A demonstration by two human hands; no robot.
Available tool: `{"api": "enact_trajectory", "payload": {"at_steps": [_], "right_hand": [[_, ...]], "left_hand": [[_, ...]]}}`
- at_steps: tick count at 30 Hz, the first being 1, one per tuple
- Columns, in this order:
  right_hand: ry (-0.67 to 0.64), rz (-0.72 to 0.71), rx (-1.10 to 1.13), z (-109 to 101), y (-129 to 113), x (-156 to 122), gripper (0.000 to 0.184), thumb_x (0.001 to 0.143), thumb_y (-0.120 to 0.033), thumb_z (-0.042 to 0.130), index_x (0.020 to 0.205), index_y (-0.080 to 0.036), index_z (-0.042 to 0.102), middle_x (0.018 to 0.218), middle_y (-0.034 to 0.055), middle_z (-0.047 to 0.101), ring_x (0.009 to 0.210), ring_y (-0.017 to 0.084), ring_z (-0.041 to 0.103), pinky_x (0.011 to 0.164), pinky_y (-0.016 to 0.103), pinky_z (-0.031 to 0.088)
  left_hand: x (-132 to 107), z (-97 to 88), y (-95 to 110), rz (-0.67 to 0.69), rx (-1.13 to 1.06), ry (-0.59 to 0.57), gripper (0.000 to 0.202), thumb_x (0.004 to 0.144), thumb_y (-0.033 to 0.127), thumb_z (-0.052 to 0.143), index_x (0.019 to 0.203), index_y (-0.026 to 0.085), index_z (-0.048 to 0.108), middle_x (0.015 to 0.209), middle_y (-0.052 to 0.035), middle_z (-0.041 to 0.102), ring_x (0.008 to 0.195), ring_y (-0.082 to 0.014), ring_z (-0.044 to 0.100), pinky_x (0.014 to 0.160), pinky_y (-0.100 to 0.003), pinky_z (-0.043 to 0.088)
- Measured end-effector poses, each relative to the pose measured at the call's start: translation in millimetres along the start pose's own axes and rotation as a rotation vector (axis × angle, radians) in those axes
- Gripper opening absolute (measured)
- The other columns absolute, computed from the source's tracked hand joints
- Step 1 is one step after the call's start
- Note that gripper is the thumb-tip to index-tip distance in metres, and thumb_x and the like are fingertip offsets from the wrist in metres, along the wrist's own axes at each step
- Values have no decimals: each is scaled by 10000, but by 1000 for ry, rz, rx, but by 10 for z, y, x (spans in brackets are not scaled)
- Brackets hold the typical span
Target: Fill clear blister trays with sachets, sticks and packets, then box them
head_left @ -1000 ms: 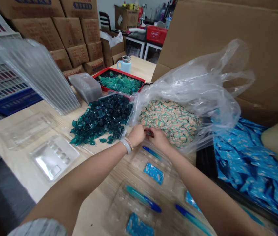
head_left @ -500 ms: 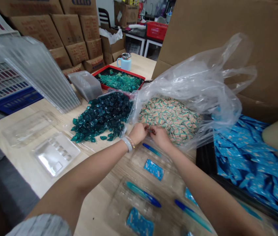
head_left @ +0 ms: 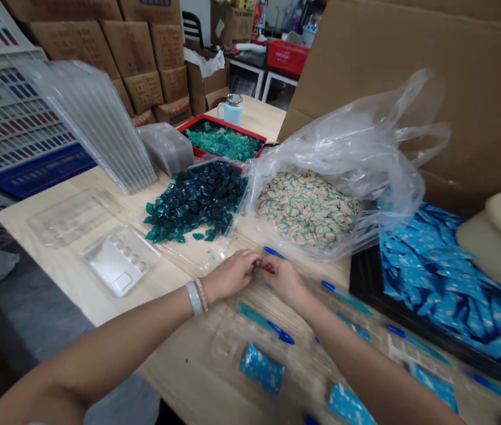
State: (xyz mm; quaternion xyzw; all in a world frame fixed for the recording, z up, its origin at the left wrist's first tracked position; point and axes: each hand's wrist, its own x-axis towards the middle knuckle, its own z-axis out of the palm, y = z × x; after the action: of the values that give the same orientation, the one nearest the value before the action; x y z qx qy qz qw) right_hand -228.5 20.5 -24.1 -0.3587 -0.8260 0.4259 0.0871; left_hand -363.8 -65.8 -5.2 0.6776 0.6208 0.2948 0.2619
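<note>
My left hand [head_left: 231,275] and my right hand [head_left: 283,277] meet fingertip to fingertip over a clear blister tray [head_left: 250,339] at the table's near side. Both pinch small pieces between them, too tiny to name. The tray holds a teal and blue pen [head_left: 266,323] and a blue patterned packet [head_left: 262,368]. Just beyond my hands lies an open clear plastic bag [head_left: 357,159] with a heap of small pale wrapped pieces [head_left: 306,209]. Left of it sits a pile of dark teal wrapped pieces [head_left: 197,200].
Empty clear trays [head_left: 120,260] lie at the left, with a leaning stack of clear trays [head_left: 95,124] behind. A red tray of green pieces [head_left: 224,140] and a mug [head_left: 231,110] stand further back. A black tray of blue packets [head_left: 449,283] fills the right. Cardboard boxes [head_left: 144,65] line the back.
Both hands have drawn back together from the edge of the bag toward me, down over the blister tray. The camera view shifted slightly left and down.
</note>
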Motion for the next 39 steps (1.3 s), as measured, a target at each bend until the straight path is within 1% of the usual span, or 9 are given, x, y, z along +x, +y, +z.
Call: {"api": "enact_trajectory", "payload": {"at_steps": [6,11,16,20,24,27,31,36,39], "right_hand": [[147,-17,-364,56,-197,-133,181,719,-96,443,798,-161,592,821,72,573,746,174,532,688,288,404],[169,-41,-367,22,-123,-189,173,765,-111,405,804,-169,564,757,48,561,714,166,531,663,279,410],[169,-170,-375,-20,-35,-274,188,794,-151,410,861,-178,584,833,57,541,756,163,523,683,279,424],[166,-108,-518,52,-96,-235,200,803,-170,423,771,-186,620,791,61,538,687,164,516,622,276,412],[200,-64,-623,81,-156,-174,223,813,-189,420,724,-190,625,772,64,551,618,155,501,557,270,383],[201,-101,-590,50,-137,-192,220,826,-198,410,782,-187,626,798,67,564,661,162,519,593,274,400],[146,-226,-521,35,-101,-208,205,825,-188,423,847,-195,627,820,65,580,771,180,534,677,287,418],[153,-144,-597,116,-161,-122,212,812,-173,434,808,-171,645,788,85,610,739,201,548,661,316,416],[163,-115,-464,73,-163,-92,215,809,-172,431,834,-188,645,807,70,630,726,184,561,664,301,423]], "left_hand": [[-20,11,-19,24,-27,11,385,660,30,490,1028,144,481,1003,-72,548,956,-182,485,863,-320,404],[-69,1,-41,35,-14,14,373,673,52,516,1028,159,483,1016,-69,505,970,-181,466,870,-317,402],[-56,-55,-19,45,32,-24,179,732,132,525,907,167,547,941,-50,485,902,-167,477,819,-289,420],[-16,-54,-20,16,85,-66,80,739,157,530,810,155,566,871,-43,479,823,-156,490,762,-273,432],[-35,-28,-74,19,66,-71,211,722,121,531,928,169,546,935,-45,480,850,-155,496,774,-272,433],[-62,-9,-113,13,47,-56,273,731,115,518,998,172,515,982,-51,484,903,-158,492,812,-275,425],[-49,-3,-119,5,67,-42,232,745,119,498,971,165,521,952,-50,503,892,-159,490,803,-274,426],[-8,-10,-103,-3,92,-52,197,731,96,494,915,152,542,897,-46,512,842,-154,496,775,-267,427],[-15,-8,-95,-12,100,-48,226,734,99,498,950,153,535,901,-45,513,850,-155,494,777,-268,427]]}}
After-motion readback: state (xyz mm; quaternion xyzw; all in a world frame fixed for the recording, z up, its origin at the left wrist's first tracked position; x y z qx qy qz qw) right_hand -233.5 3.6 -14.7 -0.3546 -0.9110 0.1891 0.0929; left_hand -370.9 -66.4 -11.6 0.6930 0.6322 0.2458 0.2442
